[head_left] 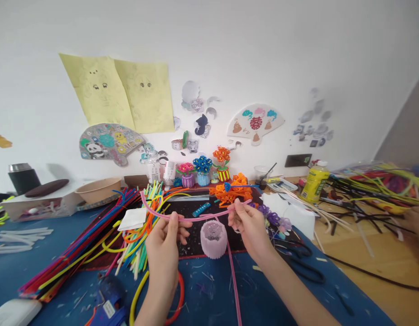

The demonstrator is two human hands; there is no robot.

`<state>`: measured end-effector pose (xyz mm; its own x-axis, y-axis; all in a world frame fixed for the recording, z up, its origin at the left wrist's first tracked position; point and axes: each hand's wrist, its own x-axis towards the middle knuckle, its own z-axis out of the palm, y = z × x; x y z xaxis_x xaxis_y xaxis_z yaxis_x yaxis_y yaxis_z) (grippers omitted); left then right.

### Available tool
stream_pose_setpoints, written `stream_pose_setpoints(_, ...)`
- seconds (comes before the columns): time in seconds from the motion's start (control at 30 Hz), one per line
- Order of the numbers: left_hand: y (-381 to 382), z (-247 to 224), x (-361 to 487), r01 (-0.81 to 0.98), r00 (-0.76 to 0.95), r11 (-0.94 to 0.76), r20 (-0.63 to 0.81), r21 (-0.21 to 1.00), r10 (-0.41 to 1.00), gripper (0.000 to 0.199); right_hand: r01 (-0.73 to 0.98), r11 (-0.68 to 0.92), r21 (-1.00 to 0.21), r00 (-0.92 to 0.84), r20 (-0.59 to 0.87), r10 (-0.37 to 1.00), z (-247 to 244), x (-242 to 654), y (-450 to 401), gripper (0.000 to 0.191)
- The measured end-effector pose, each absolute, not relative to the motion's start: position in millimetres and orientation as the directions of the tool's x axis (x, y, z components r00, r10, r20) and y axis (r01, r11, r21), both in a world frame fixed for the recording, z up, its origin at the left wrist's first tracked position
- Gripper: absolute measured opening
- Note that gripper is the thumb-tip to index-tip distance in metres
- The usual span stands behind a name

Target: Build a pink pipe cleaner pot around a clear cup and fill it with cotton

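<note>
A pink pipe cleaner [205, 218] stretches between my two hands in a shallow curve. My left hand [168, 240] pinches it between thumb and finger, and its free end rises to the left. On the other side, my right hand [246, 222] pinches it near its right end. A second pink strand [233, 280] hangs from the middle and runs down toward the front edge. Just below the held strand, between my hands, stands a pale pink ribbed cup [214, 240] with an open top.
Colourful pipe cleaners [83, 246] lie to the left, with a blue glue gun [109, 305] in front. Small flower pots [203, 174] stand by the wall. A yellow bottle [314, 181] is at the right, and another person's hand [418, 222] shows at the right edge.
</note>
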<state>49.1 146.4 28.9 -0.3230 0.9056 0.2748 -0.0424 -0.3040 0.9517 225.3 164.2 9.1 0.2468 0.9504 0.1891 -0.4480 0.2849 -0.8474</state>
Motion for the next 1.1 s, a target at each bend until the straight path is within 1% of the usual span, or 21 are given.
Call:
stream_pose_setpoints(0.13, 149, 30, 36, 0.145, -0.37, -0.285, 0.319, 0.948, 0.873, 0.035, -0.343, 0.231, -0.91, 0.231, 0.156, 0.96, 9, 229, 166, 0.058)
stream_pose_setpoints(0.27, 152, 35, 20, 0.358, -0.4, -0.212, 0.355, 0.909, 0.845, 0.021, -0.23, 0.187, -0.955, 0.22, 0.136, 0.966, 9, 236, 168, 0.061)
stream_pose_setpoints(0.33, 155, 38, 18, 0.427, -0.365, -0.193, 0.364, 0.883, 0.857, 0.016, -0.169, 0.17, -0.971, 0.216, 0.132, 0.967, 8, 240, 170, 0.06)
stream_pose_setpoints(0.43, 158, 41, 22, 0.464, -0.263, -0.193, 0.343, 0.864, 0.902, 0.019, -0.084, 0.138, -0.987, 0.197, 0.119, 0.973, 5, 246, 172, 0.056)
stream_pose_setpoints(0.53, 162, 42, 29, 0.433, -0.191, -0.208, 0.315, 0.877, 0.93, 0.02, -0.039, 0.11, -0.993, 0.154, 0.103, 0.983, 4, 248, 172, 0.05)
stream_pose_setpoints(0.63, 165, 41, 31, 0.328, -0.172, -0.205, 0.272, 0.922, 0.947, 0.026, -0.064, 0.093, -0.994, 0.122, 0.085, 0.989, 6, 248, 171, 0.045)
stream_pose_setpoints(0.77, 163, 44, 28, 0.095, -0.128, -0.167, 0.178, 0.981, 0.976, 0.043, -0.197, 0.114, -0.974, 0.154, 0.085, 0.984, 15, 247, 167, 0.048)
stream_pose_setpoints(0.93, 155, 45, 30, -0.115, -0.068, -0.145, 0.138, 0.983, 0.988, 0.053, -0.363, 0.181, -0.914, 0.221, 0.104, 0.97, 21, 248, 164, 0.052)
stream_pose_setpoints(1.0, 154, 40, 33, -0.146, -0.052, -0.146, 0.14, 0.978, 0.989, 0.052, -0.408, 0.19, -0.893, 0.231, 0.1, 0.968, 20, 249, 165, 0.05)
stream_pose_setpoints(1.1, 151, 31, 40, -0.114, -0.067, -0.166, 0.159, 0.98, 0.985, 0.045, -0.452, 0.198, -0.87, 0.25, 0.09, 0.964, 16, 250, 167, 0.045)
